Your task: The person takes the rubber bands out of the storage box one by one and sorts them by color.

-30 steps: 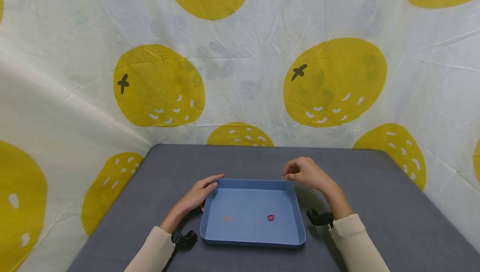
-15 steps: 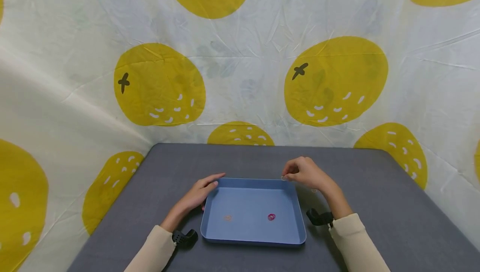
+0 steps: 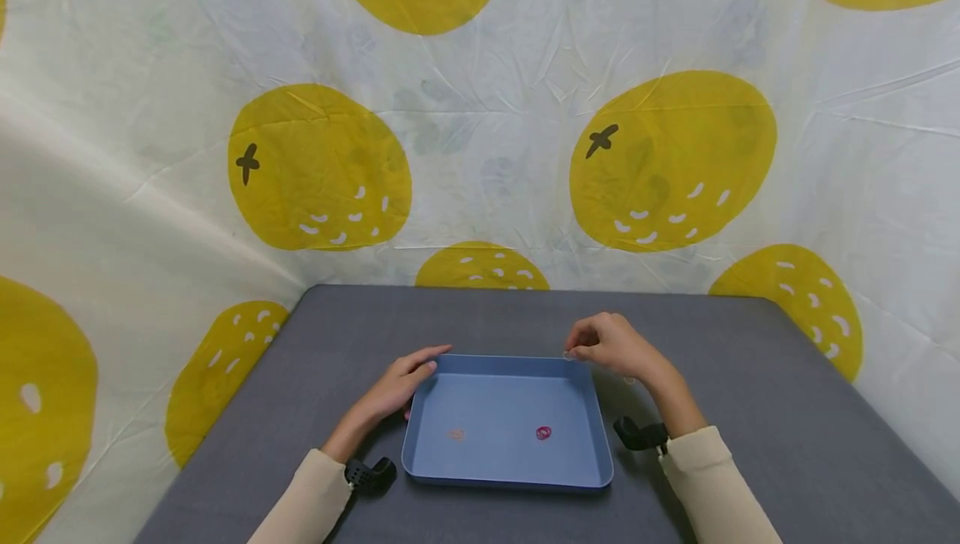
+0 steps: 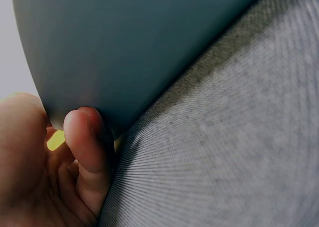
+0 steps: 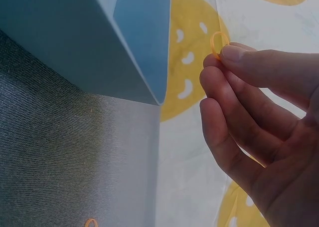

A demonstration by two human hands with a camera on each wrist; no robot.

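A shallow blue tray (image 3: 502, 465) lies on the table in the head view. At its far left corner my left hand (image 3: 396, 387) grips the rim, thumb over the edge; in the left wrist view curled fingers (image 4: 82, 142) press against the outer wall. Just above the far right corner, my right hand (image 3: 617, 347) pinches a small orange rubber band (image 5: 213, 43) between thumb and forefinger, its loop standing up from the fingertips. Inside the tray are dark pink rubber bands (image 3: 543, 433) at right and pale orange ones (image 3: 456, 436) at left.
Another orange rubber band (image 3: 629, 381) lies on the grey table (image 3: 360, 319) to the right of the tray, under the right wrist. A cloth (image 3: 487, 169) printed with yellow fruit hangs behind the table. Black devices (image 3: 639, 434) are strapped to both wrists.
Both hands and the tray hold their places, the right hand still pinching the rubber band. Only the head view has shifted very slightly.
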